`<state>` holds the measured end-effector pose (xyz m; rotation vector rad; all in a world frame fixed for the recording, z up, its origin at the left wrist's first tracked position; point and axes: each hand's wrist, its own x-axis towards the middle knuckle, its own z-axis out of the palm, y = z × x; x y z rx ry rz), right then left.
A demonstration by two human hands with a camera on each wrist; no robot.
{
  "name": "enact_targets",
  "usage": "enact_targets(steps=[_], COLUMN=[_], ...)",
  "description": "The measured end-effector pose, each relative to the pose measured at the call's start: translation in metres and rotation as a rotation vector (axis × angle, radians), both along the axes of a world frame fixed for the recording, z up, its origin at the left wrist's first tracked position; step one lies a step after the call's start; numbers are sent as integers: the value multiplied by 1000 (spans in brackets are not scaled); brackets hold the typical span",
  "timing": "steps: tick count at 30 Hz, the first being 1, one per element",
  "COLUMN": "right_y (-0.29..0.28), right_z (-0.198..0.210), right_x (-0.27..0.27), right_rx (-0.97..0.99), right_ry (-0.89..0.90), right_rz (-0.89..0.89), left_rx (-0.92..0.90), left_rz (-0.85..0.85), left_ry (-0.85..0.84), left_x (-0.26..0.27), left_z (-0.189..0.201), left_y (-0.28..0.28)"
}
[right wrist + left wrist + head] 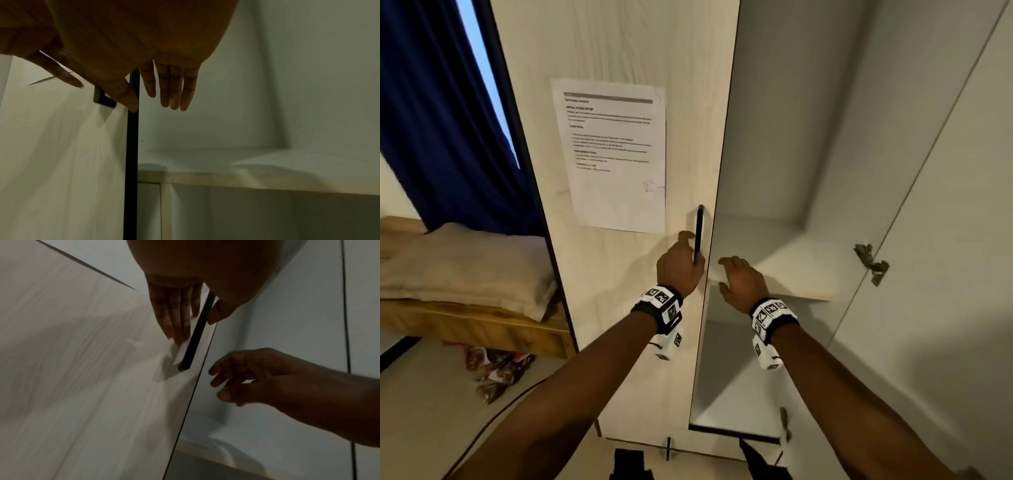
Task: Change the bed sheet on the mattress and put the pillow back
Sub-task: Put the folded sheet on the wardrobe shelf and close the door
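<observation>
Standing at the wardrobe, your left hand [680, 268] straddles the black door handle [699, 233], fingers straight, seemingly not gripping. Your right hand [742, 281] hovers relaxed, holding nothing, before the shelf [774, 263]. The pillow [465, 267] lies on the bed [482, 327], left.

My head view is evenly and fairly brightly lit from overhead; the left hand [680, 265] throws a soft shadow toward nine o'clock on the wardrobe door [619, 51]. Daylight glows through the window [482, 61] at eleven o'clock. Straight edges bow toward the frame's rim. Both wrist views are dim, greenish and grainy, with smeared wood grain and near-silhouetted fingers [174, 91].
</observation>
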<state>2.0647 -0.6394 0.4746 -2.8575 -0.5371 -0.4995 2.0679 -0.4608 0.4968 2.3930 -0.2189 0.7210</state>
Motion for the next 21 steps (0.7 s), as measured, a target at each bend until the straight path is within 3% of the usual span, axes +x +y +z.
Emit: enact_targets(steps=[4, 10, 21], right_y=[14, 26, 37], right_z=[13, -1, -26], right_x=[30, 38, -15], right_rx=[91, 245, 404], right_ry=[-7, 30, 33], right_rz=[42, 117, 185], left_rx=[-56, -101, -112], left_rz=[-29, 30, 90], left_ry=[49, 16, -35], left_x=[13, 10, -51], left_z=[-9, -24, -34], left_y=[-8, -12, 0])
